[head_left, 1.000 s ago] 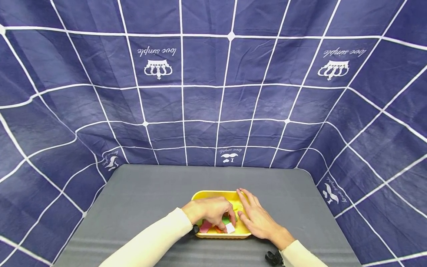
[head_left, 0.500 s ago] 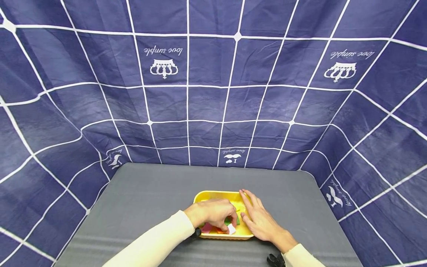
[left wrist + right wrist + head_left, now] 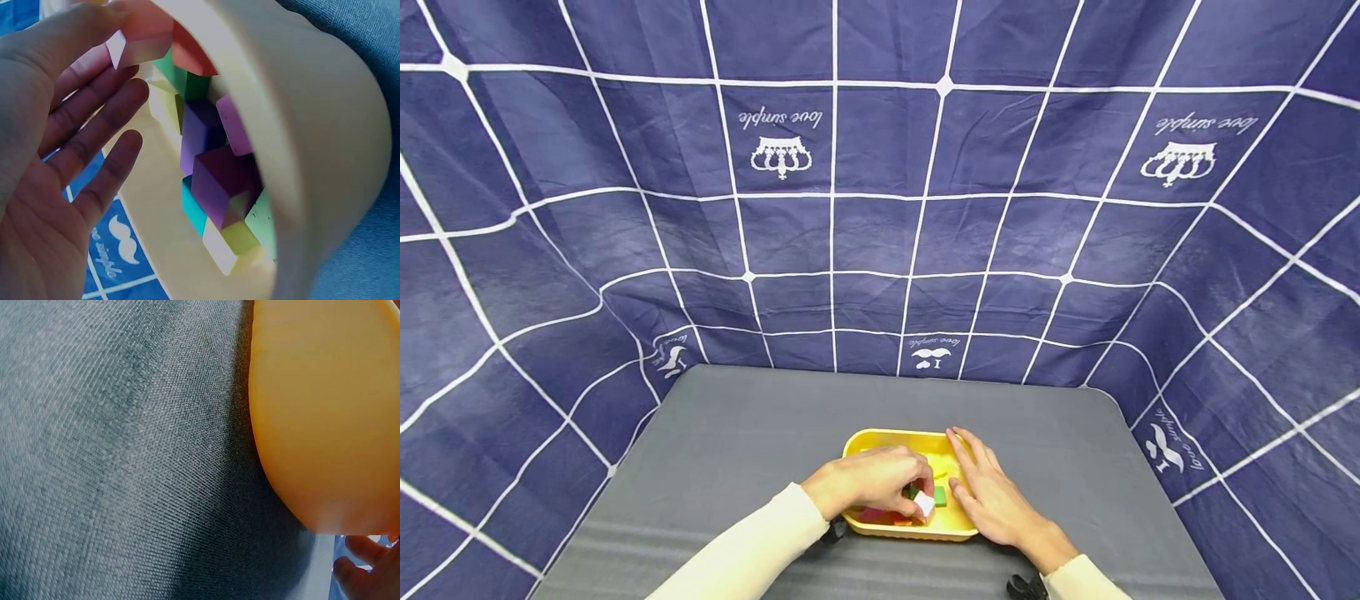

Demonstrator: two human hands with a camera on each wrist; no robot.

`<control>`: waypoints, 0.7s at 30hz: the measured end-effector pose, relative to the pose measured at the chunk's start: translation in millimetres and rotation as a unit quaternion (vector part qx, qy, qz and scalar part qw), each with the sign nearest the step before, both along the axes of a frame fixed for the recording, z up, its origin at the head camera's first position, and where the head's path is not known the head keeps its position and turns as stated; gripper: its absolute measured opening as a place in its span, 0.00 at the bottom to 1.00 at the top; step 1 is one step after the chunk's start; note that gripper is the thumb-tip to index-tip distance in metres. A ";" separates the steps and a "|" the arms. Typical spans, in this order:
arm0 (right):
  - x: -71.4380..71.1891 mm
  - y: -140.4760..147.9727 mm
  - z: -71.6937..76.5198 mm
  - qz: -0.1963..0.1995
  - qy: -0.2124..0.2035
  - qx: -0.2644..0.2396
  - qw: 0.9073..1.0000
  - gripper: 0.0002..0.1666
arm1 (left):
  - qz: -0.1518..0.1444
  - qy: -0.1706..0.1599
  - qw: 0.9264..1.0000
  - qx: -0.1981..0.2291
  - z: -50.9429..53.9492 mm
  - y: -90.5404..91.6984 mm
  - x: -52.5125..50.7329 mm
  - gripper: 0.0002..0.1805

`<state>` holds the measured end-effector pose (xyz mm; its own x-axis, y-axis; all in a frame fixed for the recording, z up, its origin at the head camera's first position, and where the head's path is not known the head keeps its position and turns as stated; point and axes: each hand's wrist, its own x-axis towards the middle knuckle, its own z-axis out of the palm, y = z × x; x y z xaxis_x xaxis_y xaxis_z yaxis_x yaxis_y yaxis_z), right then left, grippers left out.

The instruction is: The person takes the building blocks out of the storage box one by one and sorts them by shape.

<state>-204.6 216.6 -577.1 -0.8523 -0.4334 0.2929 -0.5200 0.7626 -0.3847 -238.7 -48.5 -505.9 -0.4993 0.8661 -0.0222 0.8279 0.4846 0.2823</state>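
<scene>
lower centre: pinching white block (image 3: 924,504) between left fingers (image 3: 928,481), inside outline of tub (image 3: 898,437) on desk (image 3: 760,433) | lower right of centre: resting extended right fingers (image 3: 962,451) against tub's right rim

A yellow rounded-rectangular tray (image 3: 951,521) stands on a grey fabric-covered table (image 3: 767,417) before a blue gridded curtain (image 3: 880,237), the right hand (image 3: 997,496) at its right end, multicoloured box-shaped blocks (image 3: 219,181) seemingly mostly left, beneath the left hand (image 3: 883,481).
</scene>
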 end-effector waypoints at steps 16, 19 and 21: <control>-1.4 0.0 -1.9 0.000 0.052 -0.005 0.999 0.48 | 0.100 0.016 0.986 0.131 8.0 -51.1 20.3 0.12; -1.7 -0.6 -2.6 0.001 0.054 -0.008 0.998 0.48 | 0.127 0.030 0.979 0.156 7.8 -64.7 23.4 0.14; 0.2 -0.9 -3.3 -0.002 0.040 -0.009 0.999 0.48 | 0.146 0.033 0.974 0.172 7.0 -73.7 25.5 0.14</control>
